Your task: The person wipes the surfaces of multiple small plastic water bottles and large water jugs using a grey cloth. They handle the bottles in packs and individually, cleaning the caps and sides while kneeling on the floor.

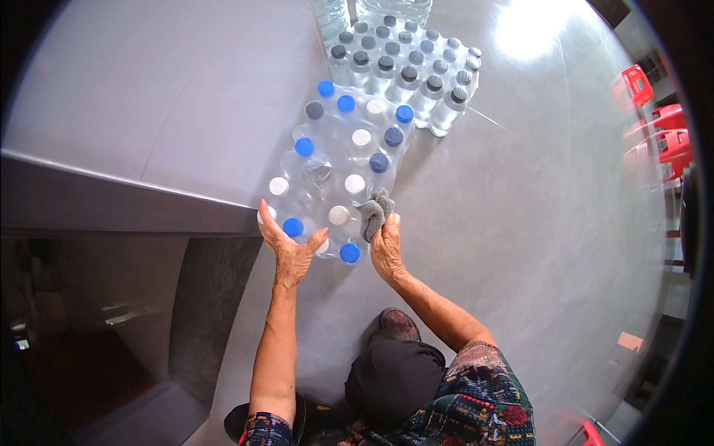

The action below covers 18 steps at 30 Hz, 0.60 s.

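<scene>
A shrink-wrapped pack of clear plastic bottles with blue, white and grey caps stands on the grey floor in front of me. My left hand rests flat against the pack's near left corner, fingers spread over the wrap. My right hand presses a crumpled grey cloth against the pack's near right side. A second wrapped pack of bottles with grey caps stands just beyond the first, touching it.
A grey wall or partition edge runs along the left, with a dark recess below it. Red plastic chairs are stacked at the far right. Larger clear bottles stand at the top edge. My shoe shows below my hands.
</scene>
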{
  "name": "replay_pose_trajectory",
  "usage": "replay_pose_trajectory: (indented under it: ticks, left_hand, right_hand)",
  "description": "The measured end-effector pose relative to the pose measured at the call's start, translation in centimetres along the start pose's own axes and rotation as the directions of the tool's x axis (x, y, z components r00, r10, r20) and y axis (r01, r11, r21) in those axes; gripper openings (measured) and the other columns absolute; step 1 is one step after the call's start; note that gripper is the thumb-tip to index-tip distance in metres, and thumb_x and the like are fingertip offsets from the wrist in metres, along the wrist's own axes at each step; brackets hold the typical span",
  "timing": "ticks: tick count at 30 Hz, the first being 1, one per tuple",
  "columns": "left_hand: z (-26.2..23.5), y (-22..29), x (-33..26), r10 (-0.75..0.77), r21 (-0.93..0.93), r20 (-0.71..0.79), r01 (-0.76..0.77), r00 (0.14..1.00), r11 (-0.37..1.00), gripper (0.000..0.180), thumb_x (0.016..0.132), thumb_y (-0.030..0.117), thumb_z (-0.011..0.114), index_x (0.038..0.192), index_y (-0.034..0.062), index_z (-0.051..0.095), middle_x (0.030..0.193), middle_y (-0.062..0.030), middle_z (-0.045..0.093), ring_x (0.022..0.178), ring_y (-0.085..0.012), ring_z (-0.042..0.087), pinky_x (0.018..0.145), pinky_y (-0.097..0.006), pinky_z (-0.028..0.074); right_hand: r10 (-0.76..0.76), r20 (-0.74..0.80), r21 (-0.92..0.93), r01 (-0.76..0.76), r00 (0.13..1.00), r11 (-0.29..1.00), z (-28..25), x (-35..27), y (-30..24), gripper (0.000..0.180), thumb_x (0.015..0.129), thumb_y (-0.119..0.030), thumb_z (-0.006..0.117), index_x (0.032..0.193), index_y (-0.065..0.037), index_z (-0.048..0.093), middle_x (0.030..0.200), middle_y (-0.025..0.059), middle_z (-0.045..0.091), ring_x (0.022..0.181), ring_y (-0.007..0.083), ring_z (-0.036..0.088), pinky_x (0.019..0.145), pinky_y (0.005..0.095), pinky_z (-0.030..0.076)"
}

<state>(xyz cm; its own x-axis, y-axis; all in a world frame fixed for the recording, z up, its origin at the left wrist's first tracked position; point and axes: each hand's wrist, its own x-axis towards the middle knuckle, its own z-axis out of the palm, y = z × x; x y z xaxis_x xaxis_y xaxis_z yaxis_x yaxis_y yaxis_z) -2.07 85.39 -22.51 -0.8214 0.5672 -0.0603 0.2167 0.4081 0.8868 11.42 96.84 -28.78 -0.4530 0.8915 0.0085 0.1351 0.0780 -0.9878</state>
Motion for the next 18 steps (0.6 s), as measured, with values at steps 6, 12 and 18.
replay_pose_trajectory:
  ticks: [6,12,18]
  left_hand:
    - [-0.4,0.6,-0.1,-0.024,-0.022,0.011,0.024,1.000,0.999,0.126,0.060,0.033,0.085,0.149,0.0131,-0.002,0.147,-0.0245,0.006,0.138,-0.0370,0.009,0.111,-0.052,0.016]
    - [-0.3,0.4,0.0,-0.024,-0.013,0.000,0.024,1.000,1.000,0.127,0.058,0.036,0.085,0.148,0.0119,-0.002,0.146,-0.0249,0.007,0.137,-0.0375,0.009,0.111,-0.052,0.014]
    - [-0.1,0.7,0.0,-0.008,0.017,-0.012,0.008,1.000,1.000,0.125,0.059,0.033,0.084,0.148,0.0103,0.000,0.146,-0.0241,0.008,0.137,-0.0358,0.011,0.112,-0.050,0.016]
  right_hand:
    - [0.009,-0.293,-0.283,-0.096,0.956,0.954,-1.9,10.4,8.0,0.040,0.080,-0.006,0.049,0.120,0.000,0.048,0.100,0.0285,0.049,0.101,0.0439,0.048,0.087,0.0496,0.039]
    - [0.272,-0.168,0.083,-0.261,0.948,0.962,-4.0,17.6,11.0,0.028,0.082,-0.010,0.049,0.108,0.001,0.052,0.101,0.0278,0.051,0.091,0.0469,0.053,0.076,0.0518,0.045]
    - [0.158,0.060,-0.125,-0.150,0.986,0.981,-0.4,6.0,12.3,0.036,0.082,-0.010,0.054,0.118,-0.003,0.050,0.102,0.0269,0.049,0.098,0.0416,0.049,0.085,0.0487,0.042]
